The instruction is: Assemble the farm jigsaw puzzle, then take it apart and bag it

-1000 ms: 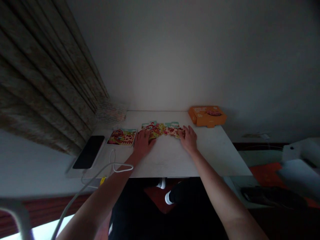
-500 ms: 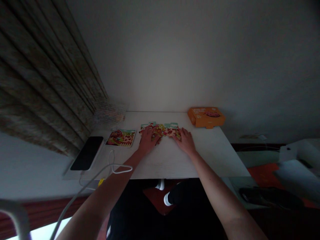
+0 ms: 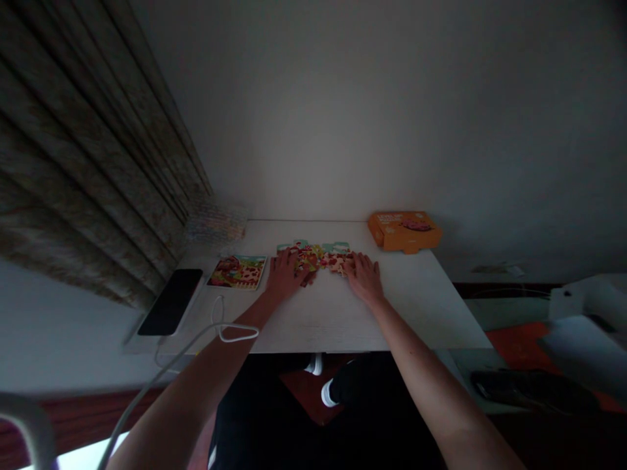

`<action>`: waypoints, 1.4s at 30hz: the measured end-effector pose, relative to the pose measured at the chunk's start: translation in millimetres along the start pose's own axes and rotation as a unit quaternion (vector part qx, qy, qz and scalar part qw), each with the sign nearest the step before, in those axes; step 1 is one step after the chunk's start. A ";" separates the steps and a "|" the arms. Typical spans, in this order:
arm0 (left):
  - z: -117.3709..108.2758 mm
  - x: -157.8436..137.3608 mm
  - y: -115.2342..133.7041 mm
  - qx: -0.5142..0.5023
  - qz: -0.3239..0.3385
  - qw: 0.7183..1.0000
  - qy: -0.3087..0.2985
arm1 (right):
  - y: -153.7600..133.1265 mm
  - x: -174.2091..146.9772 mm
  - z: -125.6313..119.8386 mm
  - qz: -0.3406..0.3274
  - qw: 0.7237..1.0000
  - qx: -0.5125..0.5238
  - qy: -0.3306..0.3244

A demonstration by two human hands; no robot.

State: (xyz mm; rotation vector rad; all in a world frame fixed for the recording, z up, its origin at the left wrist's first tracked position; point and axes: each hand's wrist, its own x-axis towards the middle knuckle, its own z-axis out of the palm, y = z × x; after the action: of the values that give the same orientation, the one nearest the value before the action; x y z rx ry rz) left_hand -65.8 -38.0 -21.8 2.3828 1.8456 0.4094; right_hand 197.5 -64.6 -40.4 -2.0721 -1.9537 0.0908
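A partly joined jigsaw puzzle (image 3: 321, 256) with a colourful farm-like picture lies flat on the white table (image 3: 333, 313). My left hand (image 3: 287, 271) rests on its left part, fingers spread and covering some pieces. At the opposite edge, my right hand (image 3: 364, 275) lies with its fingers apart, the thumb side touching the puzzle. Neither hand grips a piece that I can make out. To the left lies a picture card (image 3: 238, 271) with a similar farm scene and a spotted animal.
An orange puzzle box (image 3: 405, 232) stands at the back right of the table. On the left are a dark phone (image 3: 171, 301), a looped white cable (image 3: 240, 331) and a clear crinkled plastic wrapping (image 3: 215, 222). A patterned curtain (image 3: 98, 143) hangs beside the table.
My left hand has shifted slightly left over the puzzle, showing more of its middle. My right hand has barely moved. The puzzle stays about where it was.
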 end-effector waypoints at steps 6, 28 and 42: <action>2.9 7.8 8.6 -0.020 0.047 0.999 0.014 | -1.6 10.5 6.3 -0.044 0.997 0.063 0.025; 6.8 12.1 11.0 -0.042 0.089 0.995 0.018 | -50.2 48.8 -11.3 0.043 0.989 0.121 -0.071; 1.1 8.5 14.6 -0.023 0.098 0.995 0.015 | -46.9 31.2 8.4 0.046 0.915 0.397 -0.050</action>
State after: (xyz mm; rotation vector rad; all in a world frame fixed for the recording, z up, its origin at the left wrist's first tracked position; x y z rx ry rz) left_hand -49.9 -33.6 -18.1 2.5484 1.6010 0.5023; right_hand 152.5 -30.7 -31.9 -1.6062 -1.4850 0.8680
